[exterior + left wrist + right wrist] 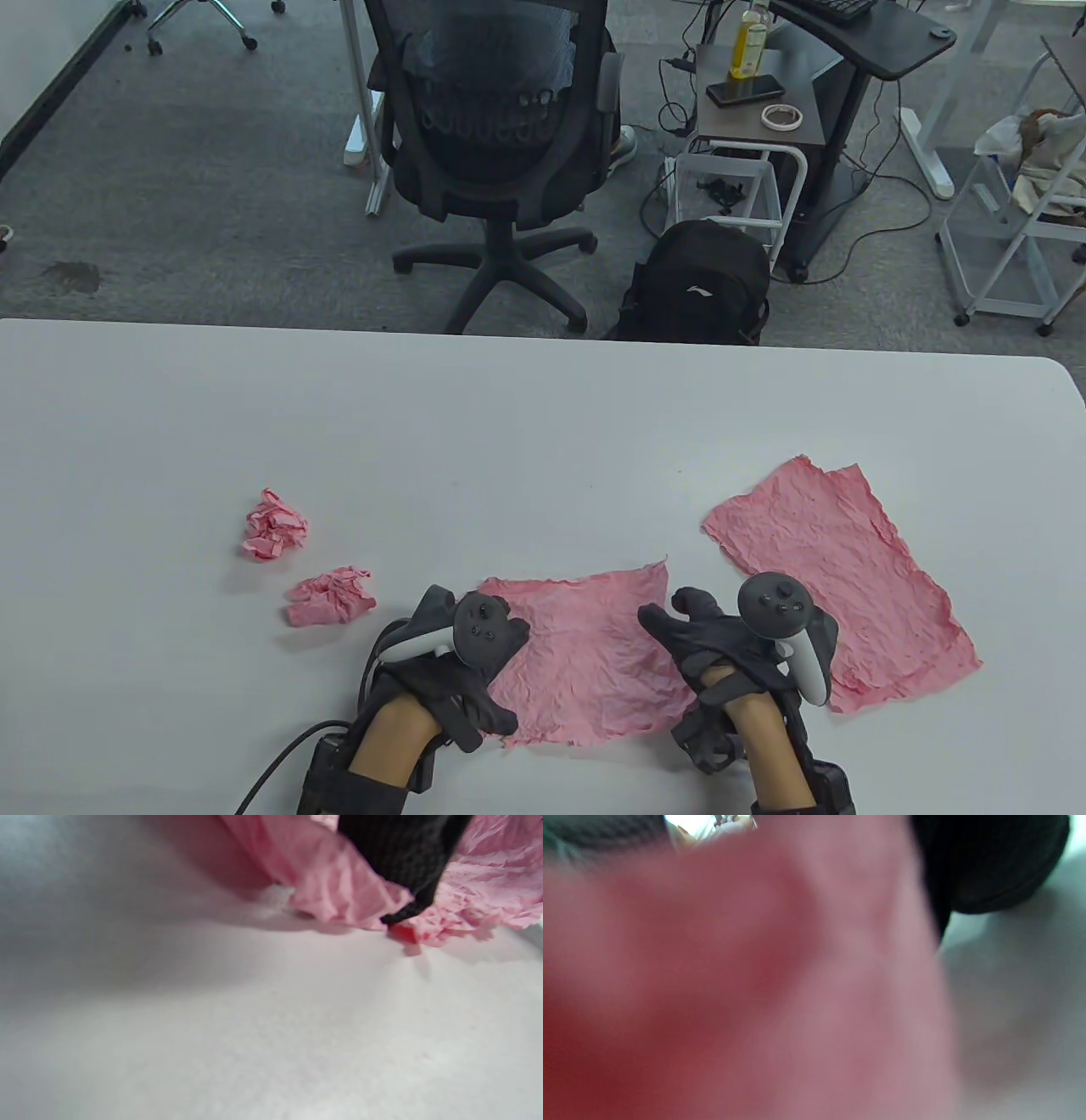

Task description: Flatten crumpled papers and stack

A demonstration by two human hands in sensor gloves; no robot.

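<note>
At the table's (543,407) near edge, both hands, left (462,658) and right (721,649), grip opposite sides of a pink sheet (585,645); two crumpled balls (276,526) lie left, a flattened sheet (848,577) right.

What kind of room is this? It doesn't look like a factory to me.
Most likely an office or a lab workspace. Beyond the white table there is grey carpet, a black mesh office chair, a backpack on the floor, and a desk with cables trailing under it.

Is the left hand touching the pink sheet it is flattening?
Touching. Left wrist view shows a gloved finger lying on the pink sheet.
</note>
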